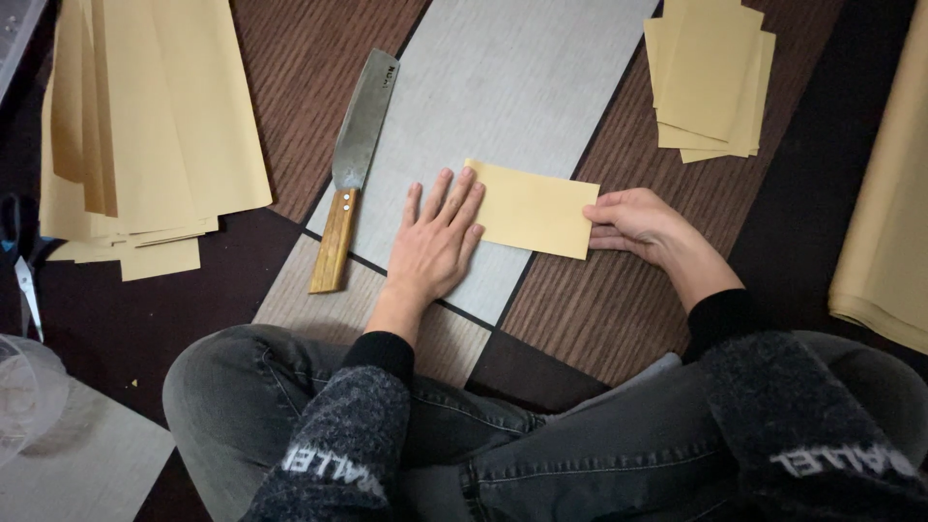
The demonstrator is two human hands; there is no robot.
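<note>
the patterned floor of grey and brown ribbed panels (522,87) serves as the work surface, and the person sits on it with knees in grey jeans (290,387) drawn up at the bottom of the view. on the far left lies a tall fanned pile of long tan paper sheets (164,126), and at the right edge a thick fold of the same tan paper (884,213) runs out of view; both sit well apart from the hands, as stock kept within reach. near the top right lies a smaller stack of cut tan rectangles (710,82), loosely squared, set aside from the middle.

a broad steel cleaver with a wooden handle (353,169) lies flat on the grey panel just left of the left hand, blade pointing away from the person, apart from both hands.

in the middle, a small folded rectangle of tan paper (536,208) lies on the grey panel where it meets the brown one. the left hand (435,242) lies flat and spread, fingers pressing on the rectangle's left edge, seemingly to pin it or flatten a crease; it grasps nothing. the right hand (633,222) pinches the rectangle's right edge between fingertips and thumb, steadying it against the press.

at the far left edge a small pair of scissors (24,280) and a clear plastic tub (24,387) are only partly visible.
</note>
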